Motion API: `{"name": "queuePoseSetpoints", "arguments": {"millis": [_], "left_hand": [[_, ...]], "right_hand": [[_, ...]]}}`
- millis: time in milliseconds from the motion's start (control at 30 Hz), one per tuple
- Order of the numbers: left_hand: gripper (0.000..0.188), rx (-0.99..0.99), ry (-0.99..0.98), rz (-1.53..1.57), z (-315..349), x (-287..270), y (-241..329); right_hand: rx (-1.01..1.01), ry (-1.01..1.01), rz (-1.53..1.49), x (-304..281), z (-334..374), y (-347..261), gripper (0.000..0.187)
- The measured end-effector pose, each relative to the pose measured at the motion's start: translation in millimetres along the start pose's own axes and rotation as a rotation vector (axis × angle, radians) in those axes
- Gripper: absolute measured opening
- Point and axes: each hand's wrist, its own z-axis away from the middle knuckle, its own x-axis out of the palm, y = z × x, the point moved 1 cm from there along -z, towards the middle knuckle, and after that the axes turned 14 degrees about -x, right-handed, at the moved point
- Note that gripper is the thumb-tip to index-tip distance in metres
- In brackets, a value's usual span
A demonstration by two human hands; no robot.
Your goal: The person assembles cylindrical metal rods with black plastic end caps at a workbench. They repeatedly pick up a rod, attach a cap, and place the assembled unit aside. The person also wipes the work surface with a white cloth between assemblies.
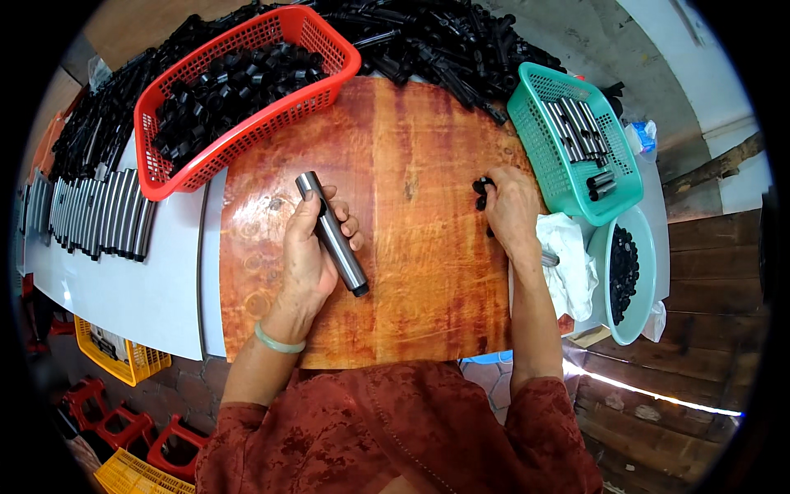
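Observation:
My left hand (309, 247) is wrapped round a silver metal tube (336, 239), which tilts over the wooden board with its black end toward me. My right hand (514, 210) is at the board's right side, its fingers closed at a few small black parts (480, 193). Whether every one of these parts is in my fingers or some lie on the board, I cannot tell. Beside my right wrist lies a white cloth (568, 263), with the end of another metal piece (549, 258) showing next to it.
A red basket (247, 123) of black rings stands at the back left. Silver tubes (103, 214) lie in a row at far left. At right are a green basket (613, 210) with metal tubes and a pale bowl (601, 272) of black parts. Black pieces (444, 49) are heaped behind.

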Motion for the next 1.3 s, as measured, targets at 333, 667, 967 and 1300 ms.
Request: {"name": "queuePoseSetpoints", "arguments": {"millis": [333,667,967,1300], "left_hand": [[0.029,-0.019,-0.029,0.006,-1,-2,0],[0.043,0.007,-0.122,-0.069,7,6,-5],[0.040,-0.043,-0.162,-0.060,6,4,-6],[0.034,-0.025,-0.075,-0.084,1,-1,-6]], "right_hand": [[0.006,0.034,-0.059,6,-12,-9,0.003],[0.429,0.174,-1.256,-21,-29,-99,0.013],[0.388,0.196,-1.493,-24,-30,-143,0.010],[-0.062,-0.018,-0.505,11,-5,-114,0.012]]}}
